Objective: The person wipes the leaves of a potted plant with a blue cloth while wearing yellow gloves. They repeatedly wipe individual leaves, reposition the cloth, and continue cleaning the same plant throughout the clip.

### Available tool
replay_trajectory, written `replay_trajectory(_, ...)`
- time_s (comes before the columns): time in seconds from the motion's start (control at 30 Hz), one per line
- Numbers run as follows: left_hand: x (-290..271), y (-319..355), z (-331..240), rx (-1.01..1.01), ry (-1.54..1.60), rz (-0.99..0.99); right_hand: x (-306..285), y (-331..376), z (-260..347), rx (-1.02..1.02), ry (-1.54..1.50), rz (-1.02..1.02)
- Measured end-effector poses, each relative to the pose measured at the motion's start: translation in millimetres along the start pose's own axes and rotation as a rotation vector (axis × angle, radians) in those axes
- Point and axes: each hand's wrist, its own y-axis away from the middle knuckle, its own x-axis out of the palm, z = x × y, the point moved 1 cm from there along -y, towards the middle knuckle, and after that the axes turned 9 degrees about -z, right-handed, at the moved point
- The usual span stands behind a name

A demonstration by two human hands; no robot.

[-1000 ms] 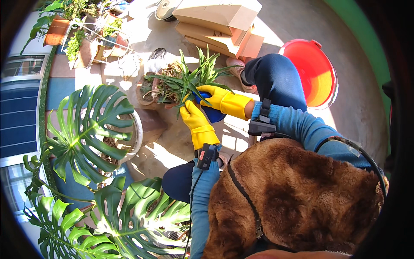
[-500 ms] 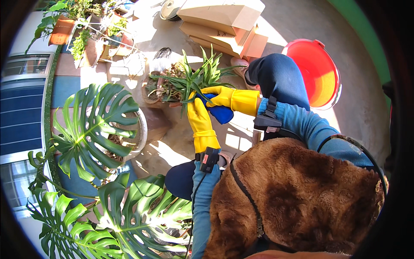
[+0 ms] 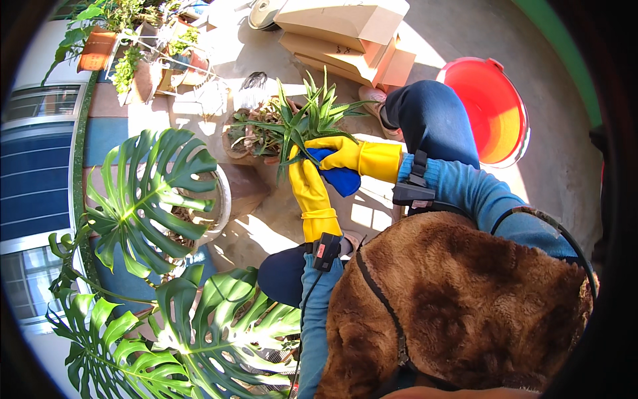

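Both my hands wear yellow rubber gloves and meet at the near side of a spiky green aloe plant (image 3: 314, 121). My right hand (image 3: 335, 154) is closed round a blue cloth (image 3: 343, 181), whose loose end hangs below the fingers. Beside it, my left hand (image 3: 306, 183) points upward with its fingertips closed at a long aloe leaf. The cloth and the right glove partly cover the spot where the fingers meet the leaf. Dry, brownish growth (image 3: 256, 130) fills the pot area left of the aloe.
A red bucket (image 3: 488, 113) stands at right, past my bent knee. Cardboard boxes (image 3: 342, 40) lie at the far side. Large monstera leaves (image 3: 143, 193) spread at left, beside a white round pot (image 3: 222, 203). More potted plants (image 3: 143, 80) stand at far left.
The gloved hands stay at the aloe with only small shifts. The right fingers have moved slightly along the leaf, and the cloth's loose end hangs a little lower. The view has shifted slightly.
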Motion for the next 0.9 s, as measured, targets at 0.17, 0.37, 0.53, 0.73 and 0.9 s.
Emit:
replay_trajectory(0.17, 1, 4, 1, 0.009, 0.009, 0.000, -1, 2, 5, 0.061, -0.077, 0.008)
replay_trajectory(0.37, 3, 5, 2, 0.032, 0.016, 0.013, -1, 14, 13, 0.132, -0.157, 0.060)
replay_trajectory(0.53, 3, 8, 1, 0.015, 0.001, 0.015, 0, 19, 15, 0.073, -0.107, 0.094)
replay_trajectory(0.73, 3, 10, 2, 0.021, -0.035, 0.006, 1, 22, 16, 0.045, 0.016, 0.080)
replay_trajectory(0.9, 4, 11, 1, 0.029, -0.052, 0.008, 0, 25, 20, 0.012, 0.137, 0.094)
